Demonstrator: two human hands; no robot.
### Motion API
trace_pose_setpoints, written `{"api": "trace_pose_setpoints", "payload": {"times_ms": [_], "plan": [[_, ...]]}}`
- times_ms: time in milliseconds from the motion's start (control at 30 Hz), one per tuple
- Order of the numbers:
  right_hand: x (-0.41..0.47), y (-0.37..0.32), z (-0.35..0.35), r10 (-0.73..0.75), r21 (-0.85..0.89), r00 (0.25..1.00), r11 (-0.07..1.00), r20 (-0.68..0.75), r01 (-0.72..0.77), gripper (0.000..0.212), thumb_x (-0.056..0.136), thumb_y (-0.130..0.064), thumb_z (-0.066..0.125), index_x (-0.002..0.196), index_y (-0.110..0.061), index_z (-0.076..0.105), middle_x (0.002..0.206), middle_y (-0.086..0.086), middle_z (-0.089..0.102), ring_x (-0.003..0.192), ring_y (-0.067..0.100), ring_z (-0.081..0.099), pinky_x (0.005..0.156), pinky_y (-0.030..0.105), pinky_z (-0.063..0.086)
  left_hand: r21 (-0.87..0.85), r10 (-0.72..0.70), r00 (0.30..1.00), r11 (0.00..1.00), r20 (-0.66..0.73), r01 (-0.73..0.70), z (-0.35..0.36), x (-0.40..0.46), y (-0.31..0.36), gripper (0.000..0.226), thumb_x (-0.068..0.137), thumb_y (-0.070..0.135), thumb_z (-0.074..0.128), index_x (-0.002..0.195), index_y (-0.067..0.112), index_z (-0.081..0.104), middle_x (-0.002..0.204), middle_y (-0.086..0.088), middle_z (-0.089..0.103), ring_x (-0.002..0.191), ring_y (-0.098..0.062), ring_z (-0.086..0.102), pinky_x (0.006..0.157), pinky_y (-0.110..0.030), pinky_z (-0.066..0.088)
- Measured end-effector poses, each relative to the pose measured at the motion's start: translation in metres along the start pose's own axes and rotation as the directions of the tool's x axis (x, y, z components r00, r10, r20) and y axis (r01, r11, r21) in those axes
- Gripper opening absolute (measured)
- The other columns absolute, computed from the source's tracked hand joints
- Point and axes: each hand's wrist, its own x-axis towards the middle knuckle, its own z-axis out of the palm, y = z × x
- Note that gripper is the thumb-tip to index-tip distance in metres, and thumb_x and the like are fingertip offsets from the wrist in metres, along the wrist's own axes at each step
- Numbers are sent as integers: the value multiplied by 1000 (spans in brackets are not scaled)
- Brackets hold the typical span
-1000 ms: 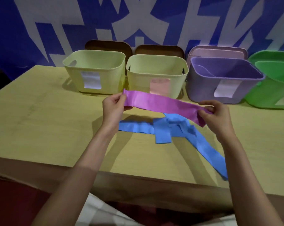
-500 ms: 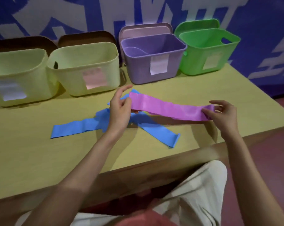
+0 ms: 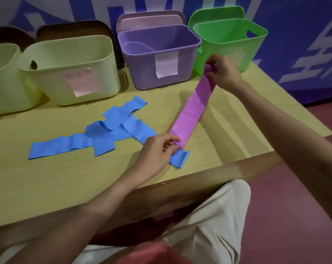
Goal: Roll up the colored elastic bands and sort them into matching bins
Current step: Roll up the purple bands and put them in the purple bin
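Single head cam, wide-angle, fwd and down over table (image 3: 47, 178), close above both forearms.

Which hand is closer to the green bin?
The right hand. It grips the top end of the pink band just in front of the green bin. The left hand holds the band's lower end, down by the blue bands.

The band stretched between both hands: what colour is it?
Pink-purple band, head view.

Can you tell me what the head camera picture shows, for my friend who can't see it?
Two hands stretch a pink band over a table: the right hand holds its far end, the left hand its near end. Blue bands lie below; four bins stand behind.
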Motion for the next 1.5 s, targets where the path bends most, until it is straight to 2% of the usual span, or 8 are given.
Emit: {"api": "trace_pose_setpoints", "payload": {"times_ms": [100, 233, 367, 700, 833, 1000, 1233, 1500], "plan": [[11, -11, 5, -86, -52, 994, 995, 60, 89, 23, 83, -8, 64, 106, -7, 64, 102, 12, 68, 93, 30, 62, 76, 41, 52, 99, 127, 979, 989, -157, -113, -8, 7, -6, 10, 86, 11, 66, 85, 16, 75, 74, 11, 67, 71, -5, 63, 72, -27, 51], [19, -19, 9, -203, -105, 977, 972, 72, 210, 20, 87, -9, 61, 106, -5, 65, 101, 14, 69, 90, 32, 63, 69, 32, 46, 250, 227, 939, 955, -257, -163, -13, 17, -14, 5, 78, 26, 74, 83, 28, 77, 109, 5, 48, 96, -16, 45, 88, -25, 38], [27, -21, 15, -224, -179, 966, 953, 132, 245, 18, 86, -10, 64, 103, -7, 64, 99, 12, 69, 88, 31, 63, 70, 36, 50, 195, 393, 905, 912, -161, -362, -1, 20, 1, 15, 78, 35, 70, 86, 24, 77, 90, 5, 59, 87, -13, 51, 78, -25, 42], [6, -18, 42, -155, -303, 978, 934, 140, 192, 37, 84, -23, 70, 116, -6, 60, 112, 16, 59, 107, 32, 54, 90, 38, 36, 45, 261, 964, 965, -40, -259, 29, 37, -1, 18, 76, 18, 77, 92, 10, 76, 79, 2, 65, 72, -5, 57, 65, -14, 44], [-43, -7, 28, 20, 45, 999, 999, -48, -17, 25, 85, -18, 67, 106, -5, 68, 104, 14, 68, 94, 30, 63, 82, 34, 47, 10, 177, 983, 984, 51, -177, 21, 38, -2, 23, 77, 11, 77, 100, 9, 74, 89, -4, 72, 83, -12, 65, 77, -21, 52], [-147, -27, 16, 194, 460, 974, 880, -115, -121, 11, 86, -6, 62, 90, -11, 70, 86, 0, 71, 77, 10, 65, 69, 18, 50, -7, 134, 985, 991, 112, -135, 15, 35, -4, 13, 79, 1, 72, 90, 9, 70, 84, -6, 70, 80, -14, 68, 76, -29, 57], [-207, -46, 28, 166, 512, 984, 851, -58, -113, 12, 87, -6, 62, 93, -10, 71, 88, -4, 70, 84, 9, 66, 72, 19, 49, 65, 181, 980, 980, 76, -186, 19, 33, 2, 6, 77, 7, 75, 80, 11, 71, 74, 2, 69, 65, 6, 61, 63, -6, 44], [-221, -46, 30, 75, 376, 996, 925, -46, -52, 8, 81, -8, 73, 88, -10, 72, 85, 0, 65, 75, 11, 61, 70, 16, 48, 110, 240, 971, 965, -2, -238, 23, 26, 0, 5, 76, 9, 76, 79, 7, 72, 75, 3, 69, 70, -6, 62, 67, -14, 48]]}}
